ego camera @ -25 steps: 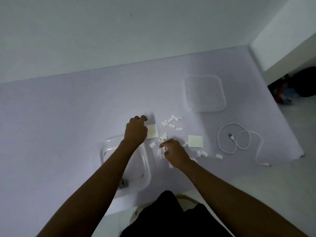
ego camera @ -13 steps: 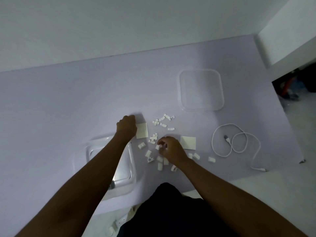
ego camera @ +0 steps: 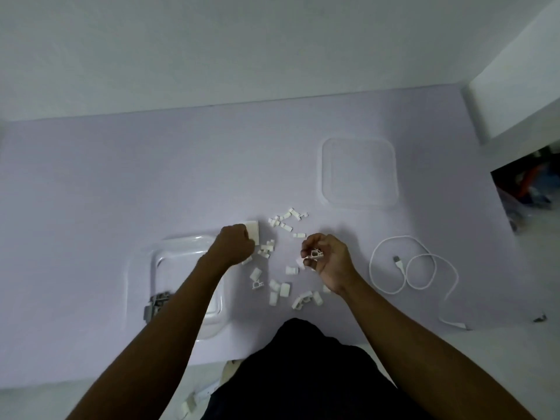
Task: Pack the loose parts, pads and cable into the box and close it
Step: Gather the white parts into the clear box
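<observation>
A clear plastic box (ego camera: 169, 262) sits open on the lilac table, partly under my left forearm, with a small grey part (ego camera: 156, 303) inside. My left hand (ego camera: 235, 247) is closed on a pale square pad (ego camera: 253, 231) at the box's far right corner. My right hand (ego camera: 328, 262) is raised a little, its fingers pinching a small white clip (ego camera: 315, 254). Several white clips (ego camera: 283, 287) lie scattered between my hands, and more (ego camera: 286, 219) lie farther back. The coiled white cable (ego camera: 407, 272) lies to the right. The second pad is hidden.
The clear square lid (ego camera: 359, 172) lies flat at the back right of the table. A white wall corner (ego camera: 515, 95) juts in at the far right. A few white pieces (ego camera: 188, 404) lie on the floor below the table's front edge.
My right hand has lifted off the table with a white clip pinched in it. My left hand has closed tighter on the pad. The view has shifted slightly.
</observation>
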Tool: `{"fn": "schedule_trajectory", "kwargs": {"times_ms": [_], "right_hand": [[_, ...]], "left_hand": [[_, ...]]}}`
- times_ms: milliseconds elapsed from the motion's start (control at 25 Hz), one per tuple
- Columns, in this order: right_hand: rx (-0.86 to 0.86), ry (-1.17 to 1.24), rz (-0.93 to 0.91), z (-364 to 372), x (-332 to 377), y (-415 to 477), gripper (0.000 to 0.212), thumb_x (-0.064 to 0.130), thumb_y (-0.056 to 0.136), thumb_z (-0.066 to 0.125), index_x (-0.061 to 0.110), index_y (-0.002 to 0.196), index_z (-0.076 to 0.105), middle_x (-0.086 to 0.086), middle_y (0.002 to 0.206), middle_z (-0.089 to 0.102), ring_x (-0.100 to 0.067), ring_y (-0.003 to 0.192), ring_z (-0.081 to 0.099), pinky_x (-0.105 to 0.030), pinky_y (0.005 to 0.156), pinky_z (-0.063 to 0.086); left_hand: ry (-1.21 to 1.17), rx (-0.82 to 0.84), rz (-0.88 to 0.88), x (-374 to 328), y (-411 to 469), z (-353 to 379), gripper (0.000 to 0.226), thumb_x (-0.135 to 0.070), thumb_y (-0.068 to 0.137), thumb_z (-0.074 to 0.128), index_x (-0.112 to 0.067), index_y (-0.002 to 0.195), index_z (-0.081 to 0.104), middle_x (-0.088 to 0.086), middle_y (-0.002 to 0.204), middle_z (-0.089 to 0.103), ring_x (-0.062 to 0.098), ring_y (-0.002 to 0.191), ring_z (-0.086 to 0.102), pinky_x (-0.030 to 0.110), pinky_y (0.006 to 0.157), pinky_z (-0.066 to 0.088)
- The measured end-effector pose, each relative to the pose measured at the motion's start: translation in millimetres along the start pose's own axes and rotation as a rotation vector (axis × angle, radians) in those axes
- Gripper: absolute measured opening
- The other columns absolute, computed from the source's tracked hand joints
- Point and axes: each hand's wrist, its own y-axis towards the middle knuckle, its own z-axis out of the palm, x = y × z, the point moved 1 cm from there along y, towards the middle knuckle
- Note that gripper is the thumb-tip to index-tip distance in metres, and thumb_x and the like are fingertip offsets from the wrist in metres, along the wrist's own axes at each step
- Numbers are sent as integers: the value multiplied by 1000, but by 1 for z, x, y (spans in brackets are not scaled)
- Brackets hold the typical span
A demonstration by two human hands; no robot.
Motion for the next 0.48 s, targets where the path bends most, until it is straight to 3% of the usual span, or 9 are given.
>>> {"fn": "schedule_trajectory", "kwargs": {"times_ms": [80, 200, 360, 480], "right_hand": [[-109, -359, -82, -8, -4, 9, 14, 13, 81, 61, 4, 70, 62, -10, 66, 58, -21, 57, 47, -26, 49, 35], [-98, -996, -274, -23, -21, 20, 14, 18, 83, 76, 8, 78, 67, -7, 66, 61, -13, 58, 52, -19, 54, 43], [18, -1358, -308, -23, -43, 19, 27, 23, 82, 77, 20, 108, 70, -2, 90, 63, -16, 78, 62, -32, 75, 53], [40, -1479, -404, -20, -55, 24, 29, 20, 83, 76, 18, 110, 67, -3, 110, 62, -23, 89, 68, -39, 81, 55]], "left_hand": [[274, 8, 6, -1, -8, 25, 37, -24, 90, 59, -1, 117, 51, 21, 112, 56, 37, 99, 61, 35, 77, 47], [313, -84, 4, -3, -13, 51, 33, -18, 93, 57, -2, 120, 47, 22, 114, 55, 35, 96, 62, 34, 81, 50], [201, -176, -31, 1, -10, 64, 24, -15, 96, 53, -3, 117, 52, 21, 111, 59, 38, 98, 63, 39, 84, 51], [186, -195, -27, 1, -8, 64, 20, -13, 95, 55, -3, 112, 55, 21, 107, 64, 38, 94, 65, 40, 80, 52]]}}
